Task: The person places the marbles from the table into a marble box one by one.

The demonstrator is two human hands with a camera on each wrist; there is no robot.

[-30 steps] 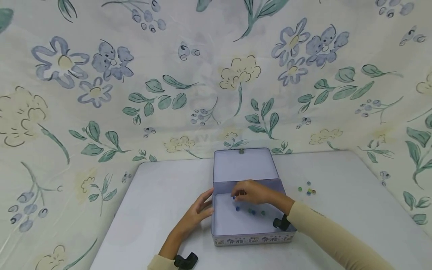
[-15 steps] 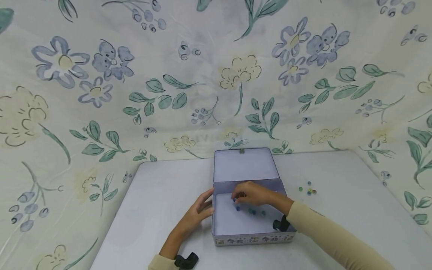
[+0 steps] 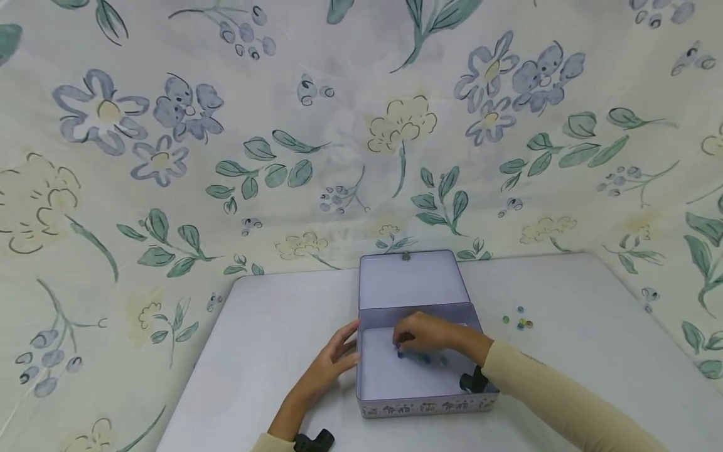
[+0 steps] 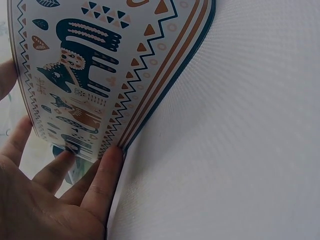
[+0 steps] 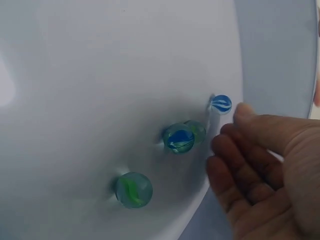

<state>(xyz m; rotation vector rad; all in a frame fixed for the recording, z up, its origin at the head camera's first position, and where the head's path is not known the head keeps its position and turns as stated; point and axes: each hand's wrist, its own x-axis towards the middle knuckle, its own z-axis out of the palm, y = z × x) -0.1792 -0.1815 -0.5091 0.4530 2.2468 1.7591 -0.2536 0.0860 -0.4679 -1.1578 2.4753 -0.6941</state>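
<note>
An open tin box (image 3: 384,384) with a lilac inside and a patterned outside stands on the white table, lid tipped back. My right hand (image 3: 426,333) is inside it, fingers curled, a small blue marble (image 3: 398,346) showing at the fingertips; the right wrist view hides that marble behind the hand. Close to the thumb lies a blue-and-white striped marble (image 5: 221,104). Farther along the box floor rest a blue-green marble (image 5: 179,138) and a green-swirled marble (image 5: 134,190). My left hand (image 3: 330,361) rests spread fingers against the box's left wall, whose animal pattern fills the left wrist view.
Several loose marbles (image 3: 521,323) lie on the table (image 3: 570,295) to the right of the box. The raised lid (image 3: 415,279) stands at the back, near the flower-printed cloth (image 3: 339,125). A black wrist camera (image 3: 473,380) overlaps the box's right front corner.
My right hand has shifted slightly toward me and to the right within the box, the blue marble at its fingertips coming beside another blue one. The left hand stays against the box.
</note>
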